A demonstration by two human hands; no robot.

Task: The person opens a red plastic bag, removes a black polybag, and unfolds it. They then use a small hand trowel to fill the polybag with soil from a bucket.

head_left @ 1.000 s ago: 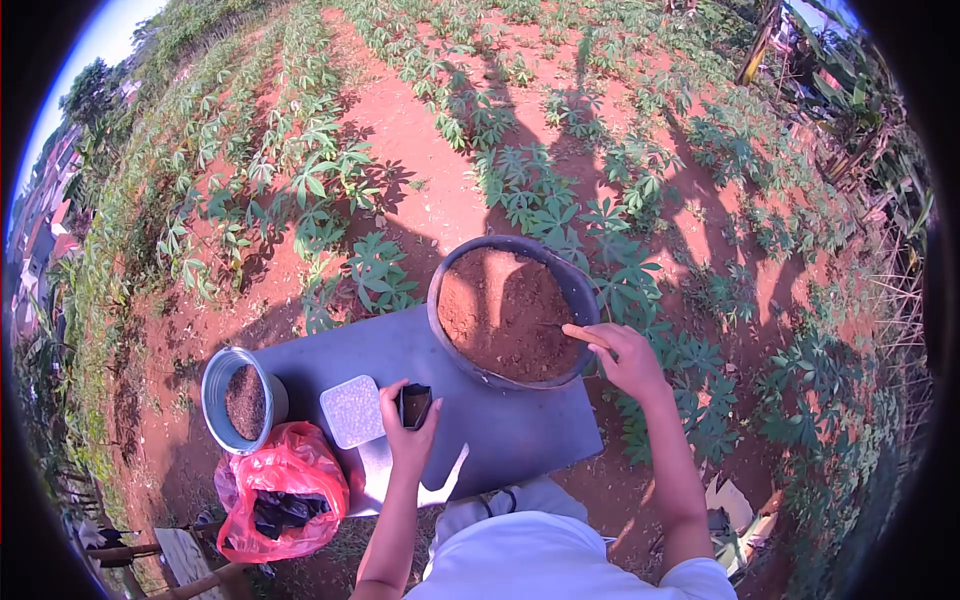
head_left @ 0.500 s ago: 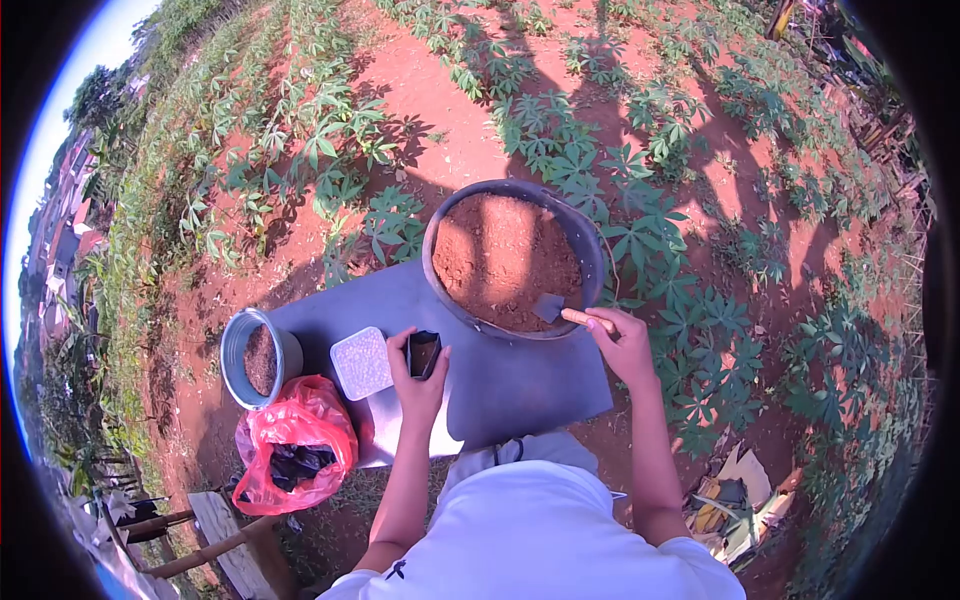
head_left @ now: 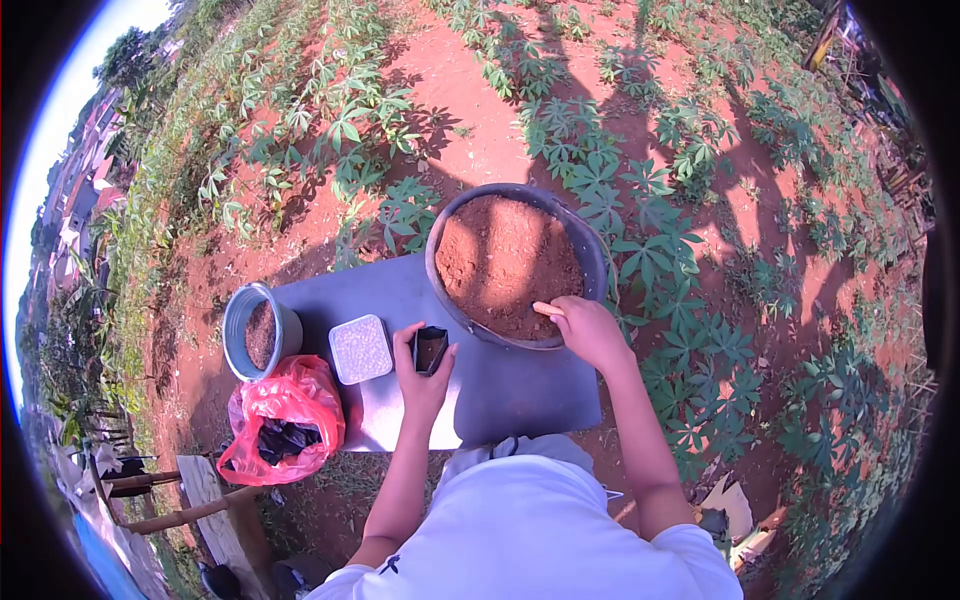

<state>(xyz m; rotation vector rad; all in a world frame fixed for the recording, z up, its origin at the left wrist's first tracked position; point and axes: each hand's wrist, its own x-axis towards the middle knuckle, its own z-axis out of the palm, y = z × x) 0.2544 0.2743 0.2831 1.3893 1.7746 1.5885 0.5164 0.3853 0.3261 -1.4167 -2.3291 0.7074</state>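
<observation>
My left hand [head_left: 422, 384] is wrapped round a small black pot [head_left: 430, 350] with dark soil inside, on the dark table [head_left: 385, 283]. A small trowel [head_left: 545, 308] is in my right hand [head_left: 592, 330], held by its wooden handle over the near right part of a large round tub [head_left: 598, 262]. Reddish-brown soil [head_left: 505, 255] fills much of the tub, and the trowel's blade is mostly hidden in it. Left of the pot lies a clear square container [head_left: 361, 349] of small pale grains.
A grey bucket [head_left: 290, 331] of brown material stands at the table's left. Beside it, a red plastic bag [head_left: 318, 393] holds something black. Leafy green plants [head_left: 655, 258] grow in red earth beyond and right of the table. Wooden poles [head_left: 190, 513] are at lower left.
My right hand has moved slightly left with the trowel, whose blade has gone from showing on the soil to mostly buried. My left hand still holds the pot. The view has shifted slightly.
</observation>
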